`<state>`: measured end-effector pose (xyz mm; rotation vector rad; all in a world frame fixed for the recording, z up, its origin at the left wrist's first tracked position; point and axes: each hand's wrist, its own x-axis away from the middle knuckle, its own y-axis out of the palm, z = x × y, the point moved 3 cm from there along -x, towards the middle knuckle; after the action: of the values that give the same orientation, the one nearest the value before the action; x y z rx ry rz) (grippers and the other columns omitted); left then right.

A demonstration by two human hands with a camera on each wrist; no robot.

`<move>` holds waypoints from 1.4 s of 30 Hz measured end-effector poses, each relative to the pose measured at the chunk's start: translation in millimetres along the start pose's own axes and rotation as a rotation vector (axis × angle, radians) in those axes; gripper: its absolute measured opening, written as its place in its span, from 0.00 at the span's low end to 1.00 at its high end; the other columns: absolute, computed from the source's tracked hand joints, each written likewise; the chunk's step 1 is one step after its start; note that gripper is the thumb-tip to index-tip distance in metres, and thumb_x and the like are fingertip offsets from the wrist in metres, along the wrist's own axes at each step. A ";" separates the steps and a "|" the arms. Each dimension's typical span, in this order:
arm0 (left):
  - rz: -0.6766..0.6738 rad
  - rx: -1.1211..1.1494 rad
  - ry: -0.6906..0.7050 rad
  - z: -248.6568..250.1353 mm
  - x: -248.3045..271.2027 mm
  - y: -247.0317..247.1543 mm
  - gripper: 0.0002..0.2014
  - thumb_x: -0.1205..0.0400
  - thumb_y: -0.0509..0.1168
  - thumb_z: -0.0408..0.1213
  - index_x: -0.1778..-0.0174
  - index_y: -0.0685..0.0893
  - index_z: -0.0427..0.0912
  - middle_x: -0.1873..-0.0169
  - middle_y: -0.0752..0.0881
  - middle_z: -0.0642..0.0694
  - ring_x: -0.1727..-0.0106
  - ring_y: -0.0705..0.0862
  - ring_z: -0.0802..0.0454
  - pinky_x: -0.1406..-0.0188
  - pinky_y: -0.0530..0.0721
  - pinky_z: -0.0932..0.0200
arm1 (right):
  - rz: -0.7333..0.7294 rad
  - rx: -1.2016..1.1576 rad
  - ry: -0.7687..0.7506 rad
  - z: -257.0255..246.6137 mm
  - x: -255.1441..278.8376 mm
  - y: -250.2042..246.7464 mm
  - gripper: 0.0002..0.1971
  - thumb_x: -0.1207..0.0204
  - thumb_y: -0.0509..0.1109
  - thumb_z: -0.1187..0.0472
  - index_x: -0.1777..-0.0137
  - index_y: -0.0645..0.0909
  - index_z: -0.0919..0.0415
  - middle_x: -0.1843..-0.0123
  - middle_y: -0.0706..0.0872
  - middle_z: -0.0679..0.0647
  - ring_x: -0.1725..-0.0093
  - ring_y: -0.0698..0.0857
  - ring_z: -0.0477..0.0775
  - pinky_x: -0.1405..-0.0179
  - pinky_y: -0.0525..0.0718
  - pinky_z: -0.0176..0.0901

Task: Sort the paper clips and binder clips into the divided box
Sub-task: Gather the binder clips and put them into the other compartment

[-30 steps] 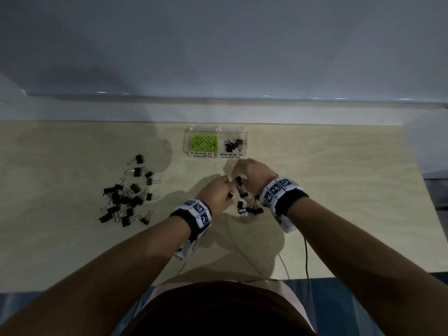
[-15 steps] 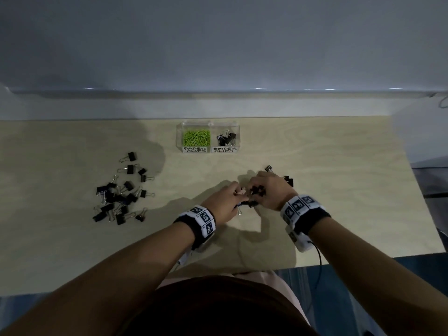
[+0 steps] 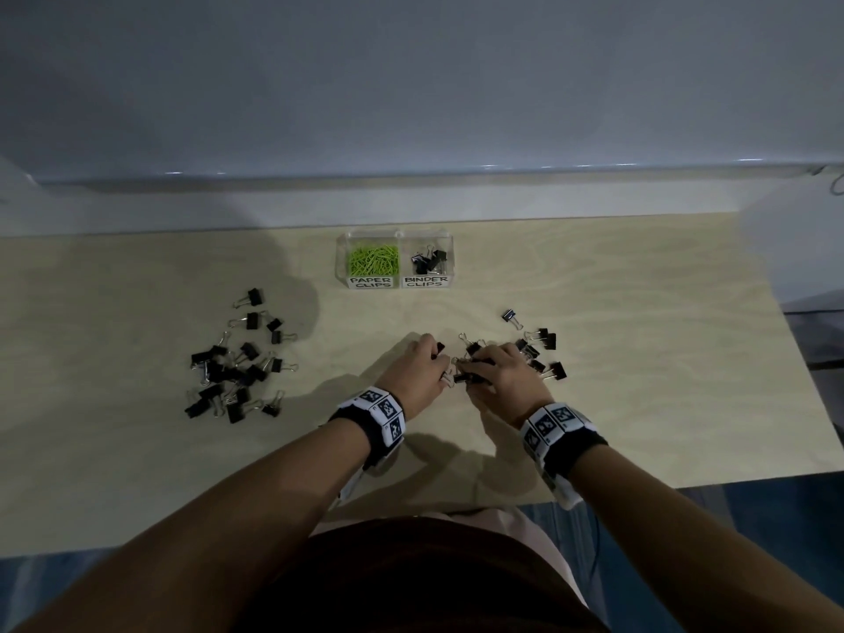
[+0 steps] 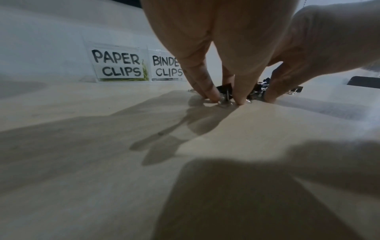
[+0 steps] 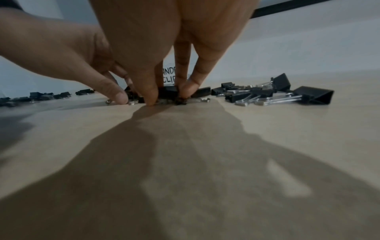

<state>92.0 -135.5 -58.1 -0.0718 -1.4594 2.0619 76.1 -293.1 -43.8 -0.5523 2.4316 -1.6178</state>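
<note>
The clear divided box (image 3: 340, 262) stands at the back of the table, with green paper clips (image 3: 373, 260) in its left cell and black binder clips (image 3: 428, 263) in its right. My left hand (image 3: 445, 364) has its fingertips down on the table and pinches a black binder clip (image 4: 225, 91). Touching it, my right hand (image 3: 475, 365) presses thumb and fingers around a small bunch of binder clips (image 5: 168, 93). The clips under both palms are mostly hidden in the head view.
A large pile of loose binder clips (image 3: 237, 363) lies at the left of the table. A smaller scatter of binder clips (image 3: 536, 347) lies just right of my right hand. The table's front edge (image 3: 593, 484) is near my wrists. A wall rises behind the box.
Both hands have come down to the table and drawn together over the middle clips. Several clips now lie uncovered to the right of the right hand.
</note>
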 end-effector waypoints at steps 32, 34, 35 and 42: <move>0.220 0.139 -0.180 -46.8 -118.4 -133.1 0.09 0.24 0.66 0.30 0.49 0.81 0.37 0.48 0.82 0.37 0.47 0.81 0.40 0.47 0.81 0.49 | -0.203 -0.125 0.266 9.9 -89.5 -40.9 0.11 0.30 0.69 0.65 0.49 0.86 0.53 0.46 0.83 0.55 0.48 0.83 0.57 0.45 0.84 0.50; 0.171 0.037 -0.156 -45.3 -115.3 -120.0 0.12 0.23 0.66 0.33 0.44 0.80 0.38 0.43 0.78 0.38 0.41 0.77 0.40 0.45 0.81 0.47 | -0.375 -0.052 0.223 7.9 -68.1 -27.0 0.15 0.30 0.73 0.58 0.43 0.82 0.45 0.39 0.77 0.52 0.40 0.76 0.57 0.40 0.81 0.51; 0.189 -0.007 -0.120 -42.1 -109.0 -115.4 0.13 0.22 0.66 0.35 0.43 0.80 0.38 0.41 0.77 0.39 0.39 0.75 0.41 0.45 0.81 0.47 | -0.413 -0.050 0.210 7.0 -59.7 -21.9 0.21 0.31 0.74 0.55 0.39 0.78 0.41 0.36 0.74 0.51 0.38 0.72 0.57 0.39 0.79 0.53; -0.013 0.027 0.097 -12.0 -30.3 -51.5 0.15 0.21 0.66 0.48 0.42 0.81 0.44 0.42 0.75 0.48 0.41 0.72 0.50 0.41 0.79 0.50 | -0.432 -0.016 0.134 10.0 -51.0 -11.3 0.29 0.33 0.74 0.65 0.32 0.74 0.47 0.34 0.69 0.56 0.39 0.72 0.64 0.41 0.81 0.59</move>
<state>143.9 -129.7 -26.6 -0.1497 -1.3699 2.0380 128.7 -285.4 -40.6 -1.0668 2.5493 -1.8410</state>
